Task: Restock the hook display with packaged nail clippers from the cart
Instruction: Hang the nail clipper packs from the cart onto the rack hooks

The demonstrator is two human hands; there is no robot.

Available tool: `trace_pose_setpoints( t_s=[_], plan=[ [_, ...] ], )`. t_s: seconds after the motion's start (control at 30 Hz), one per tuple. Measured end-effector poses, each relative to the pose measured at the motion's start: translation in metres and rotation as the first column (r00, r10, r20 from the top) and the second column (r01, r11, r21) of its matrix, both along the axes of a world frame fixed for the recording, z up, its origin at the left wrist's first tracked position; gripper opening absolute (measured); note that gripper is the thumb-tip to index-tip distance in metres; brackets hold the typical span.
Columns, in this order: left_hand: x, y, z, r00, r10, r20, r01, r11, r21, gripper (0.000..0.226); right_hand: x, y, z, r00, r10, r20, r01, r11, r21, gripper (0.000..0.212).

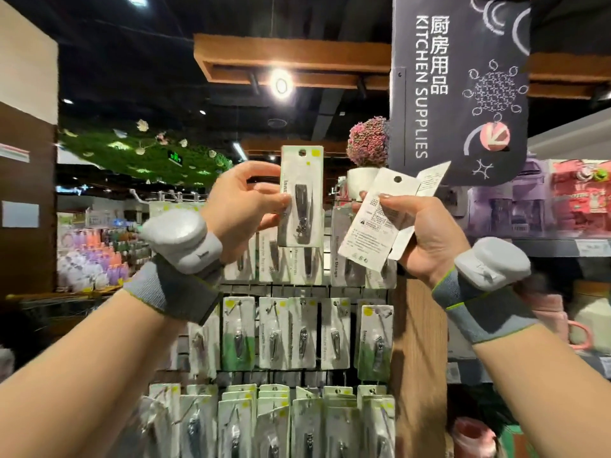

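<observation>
Before the hook display (297, 325), each hand's fingers (281, 200) pinch clipper packs (301, 196).

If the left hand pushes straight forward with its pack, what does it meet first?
Probably the top row of hanging packs on the display, just behind and below the pack that the left hand pinches. Depth is unclear from this one view.

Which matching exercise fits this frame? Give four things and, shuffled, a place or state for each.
Things:
1. front-facing pack
2. back-facing packs
3. sign
4. pink plant

Places or states:
A. hanging top right
B. held by right hand
C. in a white pot behind the display
D. pinched by left hand

Pairs: 1-D, 2-B, 3-A, 4-C
</observation>
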State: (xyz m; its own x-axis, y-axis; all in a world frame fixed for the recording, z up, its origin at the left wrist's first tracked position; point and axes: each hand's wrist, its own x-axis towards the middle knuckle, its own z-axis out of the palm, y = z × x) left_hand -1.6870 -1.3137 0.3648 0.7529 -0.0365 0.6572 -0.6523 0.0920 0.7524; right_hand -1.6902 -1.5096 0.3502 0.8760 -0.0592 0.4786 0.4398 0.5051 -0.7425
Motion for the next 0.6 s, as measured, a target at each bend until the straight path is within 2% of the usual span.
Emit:
trace_pose_setpoints(
  t_s=[0.1,0.27,0.43,0.5,0.6],
  plan=[
    [-0.003,0.034,0.001,0.999,0.032,0.036,-0.032,0.999,-0.003,0.032,-0.004,0.020,0.002,0.999,0.036,0.027,-0.035,0.999,-0.040,0.018],
    [-0.002,0.086,0.005,0.991,0.104,0.087,-0.109,0.992,0.057,0.015,-0.008,0.070,0.008,0.992,0.103,0.079,-0.095,0.990,-0.102,0.021],
    [0.005,0.116,0.010,0.987,0.094,0.129,-0.111,0.984,0.136,0.004,-0.006,0.124,0.013,0.986,0.156,0.056,-0.145,0.975,-0.170,0.025],
    [0.008,0.125,0.011,0.987,0.079,0.140,-0.106,0.974,0.201,0.008,-0.005,0.142,0.012,0.989,0.137,0.058,-0.119,0.963,-0.243,0.027],
    [0.010,0.129,0.012,0.984,0.073,0.161,-0.115,0.954,0.276,0.007,-0.005,0.153,0.011,0.995,0.051,0.082,-0.026,0.958,-0.285,0.016]
  ],
)
